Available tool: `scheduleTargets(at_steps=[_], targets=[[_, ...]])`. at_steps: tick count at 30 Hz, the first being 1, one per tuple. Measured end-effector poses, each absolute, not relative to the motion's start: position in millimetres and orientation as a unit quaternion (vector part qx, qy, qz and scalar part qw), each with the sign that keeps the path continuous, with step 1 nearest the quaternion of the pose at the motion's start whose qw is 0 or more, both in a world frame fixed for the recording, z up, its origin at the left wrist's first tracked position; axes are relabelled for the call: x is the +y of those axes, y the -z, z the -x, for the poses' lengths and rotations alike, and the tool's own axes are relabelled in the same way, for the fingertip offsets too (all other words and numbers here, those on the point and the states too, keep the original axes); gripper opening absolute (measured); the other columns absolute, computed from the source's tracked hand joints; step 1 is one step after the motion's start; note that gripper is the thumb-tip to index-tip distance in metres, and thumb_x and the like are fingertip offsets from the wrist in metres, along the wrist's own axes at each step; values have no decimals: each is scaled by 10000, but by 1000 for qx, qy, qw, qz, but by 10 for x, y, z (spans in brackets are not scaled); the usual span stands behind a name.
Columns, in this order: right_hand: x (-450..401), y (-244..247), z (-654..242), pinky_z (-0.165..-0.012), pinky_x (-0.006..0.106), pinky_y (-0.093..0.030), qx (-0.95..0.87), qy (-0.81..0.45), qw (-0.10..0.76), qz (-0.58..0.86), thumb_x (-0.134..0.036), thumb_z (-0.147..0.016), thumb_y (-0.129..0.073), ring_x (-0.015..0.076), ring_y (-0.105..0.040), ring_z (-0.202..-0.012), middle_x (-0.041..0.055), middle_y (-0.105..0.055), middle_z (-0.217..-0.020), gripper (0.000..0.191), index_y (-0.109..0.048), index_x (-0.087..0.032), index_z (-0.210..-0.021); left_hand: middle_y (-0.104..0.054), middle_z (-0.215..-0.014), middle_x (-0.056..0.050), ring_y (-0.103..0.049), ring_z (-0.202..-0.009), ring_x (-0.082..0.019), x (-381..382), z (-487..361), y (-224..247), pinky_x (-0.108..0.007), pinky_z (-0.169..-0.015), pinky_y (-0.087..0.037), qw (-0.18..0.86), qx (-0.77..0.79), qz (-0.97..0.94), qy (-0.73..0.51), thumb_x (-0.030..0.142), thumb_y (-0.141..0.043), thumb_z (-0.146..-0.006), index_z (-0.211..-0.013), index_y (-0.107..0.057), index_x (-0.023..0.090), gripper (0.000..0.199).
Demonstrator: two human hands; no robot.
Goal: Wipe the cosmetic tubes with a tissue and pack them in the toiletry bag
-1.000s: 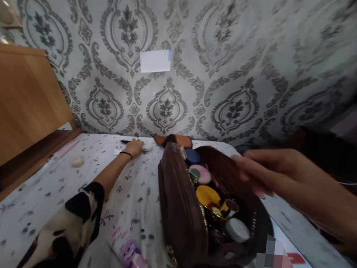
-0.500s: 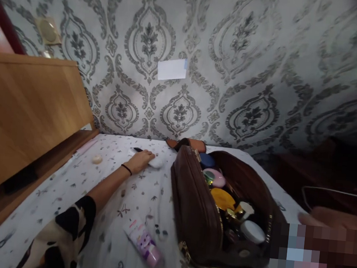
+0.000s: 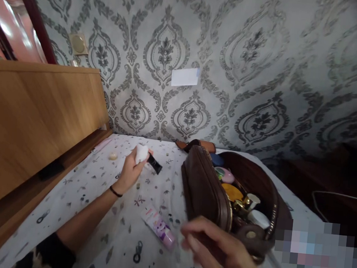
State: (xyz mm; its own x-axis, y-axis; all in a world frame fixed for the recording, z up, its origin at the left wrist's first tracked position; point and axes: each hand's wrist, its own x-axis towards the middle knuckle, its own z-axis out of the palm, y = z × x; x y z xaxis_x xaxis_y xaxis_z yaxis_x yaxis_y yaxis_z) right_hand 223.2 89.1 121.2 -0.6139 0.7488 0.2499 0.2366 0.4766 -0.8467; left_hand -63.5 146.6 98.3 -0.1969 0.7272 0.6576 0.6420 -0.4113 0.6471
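My left hand point(image 3: 132, 167), with a dark band at the wrist, is closed around a soft-looking white wad point(image 3: 141, 153) above the sheet. A small black tube point(image 3: 155, 163) sticks out to the right from the same hand; how the fingers hold it is partly hidden. My right hand point(image 3: 221, 249) is in the foreground, blurred, fingers curved and apart from the thumb, with nothing visible in it. It overlaps the front of a brown cosmetic bag point(image 3: 205, 183). Left of its fingertips lies a pink-and-purple squeeze tube point(image 3: 158, 228) on the white patterned sheet point(image 3: 93, 227).
The unzipped bag holds a yellow round item point(image 3: 232, 192), a white-lidded jar point(image 3: 258, 219) and several other cosmetics. A small cream-coloured round object point(image 3: 113, 156) lies further left. A wooden furniture panel point(image 3: 40, 129) borders the left side; the papered wall point(image 3: 193, 110) stands behind.
My left hand has lifted and turned, bringing up the white wad and black tube. My right hand has come from the right edge to the front of the bag. The view has shifted slightly left.
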Motion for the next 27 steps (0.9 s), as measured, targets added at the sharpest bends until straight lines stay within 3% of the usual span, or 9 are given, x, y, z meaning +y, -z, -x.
scheduleTargets(at_steps=[2,5,7,10,15,17,21,24,27], targets=[[875,-1100,-2058,-757,273,-598,-778,-412,358,311,-425,-938,-579,217,-713,-945,74,-736,-1075,291,-696,-257,-1146,-730,-1016,-74,-670,-967,-209,1253,532,-1054,-307,-924,-491,149,504,-577,-625,437,-559,-957,-1038,-666,172,298],[899,-864,-1843,-839,331,-593,-747,-419,397,329,-395,-910,-575,241,-687,-1050,118,-672,-1261,417,-631,-222,-1286,-737,-977,-63,-678,-915,-202,1050,468,-1040,-303,-880,-511,280,468,-514,-662,496,-642,-898,-1019,-675,172,347],[913,-742,-1728,-843,345,-588,-740,-430,393,335,-372,-901,-572,242,-684,-1043,116,-683,-1222,440,-614,-212,-1309,-735,-973,-63,-677,-907,-201,1040,541,-971,-288,-820,-529,299,494,-493,-650,531,-675,-857,-1023,-671,169,398],[911,-625,-1604,-796,331,-583,-734,-440,387,344,-338,-887,-560,236,-691,-989,111,-698,-1150,425,-624,-197,-1283,-724,-930,-59,-675,-809,-194,1246,817,-833,-248,-598,-524,279,601,-462,-590,635,-645,-799,-1002,-656,161,516],[909,-431,-1530,-754,324,-568,-709,-483,381,345,-342,-866,-581,233,-708,-894,80,-742,-998,326,-686,-206,-1142,-539,-555,43,-531,-461,-121,1771,1333,-601,-228,-422,-438,221,735,-428,-477,536,-616,-861,-773,-584,156,392],[937,-347,-1536,-755,332,-572,-692,-496,394,345,-385,-881,-583,243,-715,-897,87,-753,-971,314,-700,-198,-1104,-566,-593,41,-551,-481,-109,1882,1477,-516,-231,-459,-470,193,774,-423,-429,439,-599,-934,-815,-611,139,322],[1021,-234,-1578,-749,297,-583,-690,-505,401,330,-399,-915,-592,233,-725,-889,90,-753,-934,282,-718,-193,-1061,-695,-909,-23,-670,-754,-135,1926,1733,-408,-316,-703,-582,113,830,-433,-333,368,-623,-964,-1011,-660,134,241],[1038,-207,-1608,-775,265,-589,-701,-486,421,309,-376,-930,-598,210,-733,-884,81,-755,-945,238,-731,-215,-1046,-718,-1023,-71,-692,-951,-203,1836,1969,-445,-392,-857,-562,36,857,-435,-275,310,-608,-966,-1088,-660,141,215],[1019,-208,-1618,-815,238,-586,-718,-452,450,280,-356,-950,-587,193,-734,-917,76,-754,-959,201,-739,-235,-1003,-719,-1133,-156,-671,-1110,-289,1709,2244,-561,-395,-905,-520,-31,876,-422,-230,215,-575,-944,-1147,-651,146,227]])
